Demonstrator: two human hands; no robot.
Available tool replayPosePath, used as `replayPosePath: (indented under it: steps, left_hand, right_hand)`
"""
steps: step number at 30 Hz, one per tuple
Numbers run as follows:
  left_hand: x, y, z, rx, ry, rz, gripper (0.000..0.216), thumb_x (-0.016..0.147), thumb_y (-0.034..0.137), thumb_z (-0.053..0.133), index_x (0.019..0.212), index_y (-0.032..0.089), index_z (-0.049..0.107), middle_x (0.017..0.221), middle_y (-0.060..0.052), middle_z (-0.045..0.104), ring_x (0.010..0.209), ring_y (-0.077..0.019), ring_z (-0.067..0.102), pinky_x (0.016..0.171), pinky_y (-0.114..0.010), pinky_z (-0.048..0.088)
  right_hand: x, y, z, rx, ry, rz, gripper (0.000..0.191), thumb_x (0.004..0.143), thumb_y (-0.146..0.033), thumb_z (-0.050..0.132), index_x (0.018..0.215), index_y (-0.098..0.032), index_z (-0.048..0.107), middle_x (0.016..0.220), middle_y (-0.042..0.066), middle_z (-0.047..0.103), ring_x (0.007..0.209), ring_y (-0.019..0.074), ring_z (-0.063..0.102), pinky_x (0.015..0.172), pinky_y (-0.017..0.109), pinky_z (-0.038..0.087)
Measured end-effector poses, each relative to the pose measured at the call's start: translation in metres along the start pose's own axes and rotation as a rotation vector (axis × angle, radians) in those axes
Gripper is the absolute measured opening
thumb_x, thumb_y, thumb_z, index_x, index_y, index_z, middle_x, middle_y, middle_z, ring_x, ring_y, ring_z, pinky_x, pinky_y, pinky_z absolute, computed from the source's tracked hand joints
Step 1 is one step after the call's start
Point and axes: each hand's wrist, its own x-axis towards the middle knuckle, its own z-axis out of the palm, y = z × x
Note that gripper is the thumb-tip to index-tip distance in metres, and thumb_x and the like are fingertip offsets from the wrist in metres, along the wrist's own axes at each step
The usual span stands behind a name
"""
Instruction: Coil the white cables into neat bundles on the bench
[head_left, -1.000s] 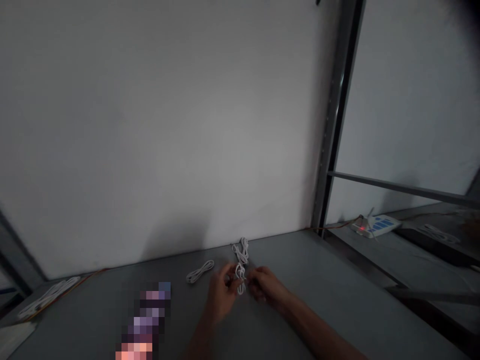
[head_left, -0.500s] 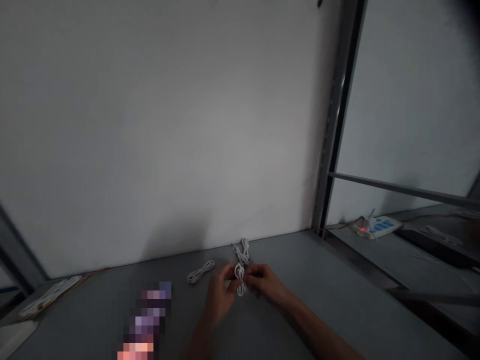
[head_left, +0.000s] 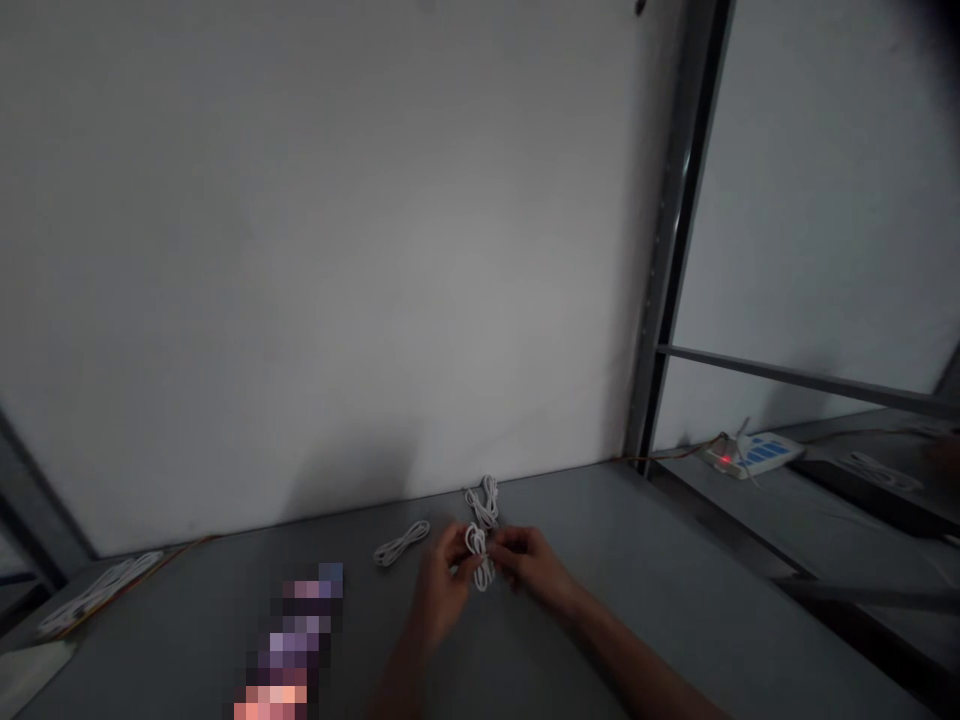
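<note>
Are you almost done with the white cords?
You look partway there. Done: a neat white coil lies on the gray table. In hand: your left hand and right hand hold a looped white cord. Left: maybe the white bundles at the far left and far right, though I can't tell if they're finished.

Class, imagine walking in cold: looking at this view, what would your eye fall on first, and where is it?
First come the left hand and right hand, low and central, pinching a looped white cord on the grey table. A smaller white coil lies just left of them. A pixelated patch stands out at lower left, and a white-and-blue device shows a red light at far right.
</note>
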Motion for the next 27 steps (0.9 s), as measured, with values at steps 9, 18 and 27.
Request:
replayPosePath:
  steps: [9, 18, 27]
  left_hand:
    - [0.001, -0.010, 0.001, 0.003, 0.043, 0.015, 0.016, 0.068, 0.025, 0.067, 0.080, 0.021, 0.058, 0.078, -0.002, 0.073, 0.079, -0.0234, 0.072, 0.073, -0.032, 0.055]
    - [0.000, -0.012, 0.000, 0.027, 0.059, 0.047, 0.022, 0.068, 0.034, 0.072, 0.082, 0.020, 0.061, 0.083, -0.006, 0.075, 0.082, -0.0241, 0.072, 0.074, -0.033, 0.057]
    - [0.000, -0.008, 0.001, 0.051, 0.074, 0.016, 0.022, 0.068, 0.034, 0.073, 0.080, 0.021, 0.061, 0.084, -0.006, 0.077, 0.082, -0.0238, 0.073, 0.075, -0.033, 0.057]
  right_hand:
    - [0.002, 0.003, 0.002, -0.097, 0.107, -0.002, 0.050, 0.069, -0.066, 0.068, 0.066, -0.018, 0.057, 0.053, -0.005, 0.049, 0.039, 0.0077, 0.041, 0.035, 0.021, 0.034]
    - [0.004, 0.007, -0.001, -0.140, 0.068, -0.012, 0.044, 0.068, -0.059, 0.071, 0.070, -0.015, 0.063, 0.054, -0.004, 0.051, 0.042, 0.0084, 0.040, 0.039, 0.022, 0.034]
    - [0.002, 0.007, -0.001, -0.366, 0.132, -0.273, 0.019, 0.077, -0.035, 0.068, 0.072, -0.017, 0.072, 0.067, 0.003, 0.066, 0.062, 0.0157, 0.056, 0.061, 0.026, 0.041]
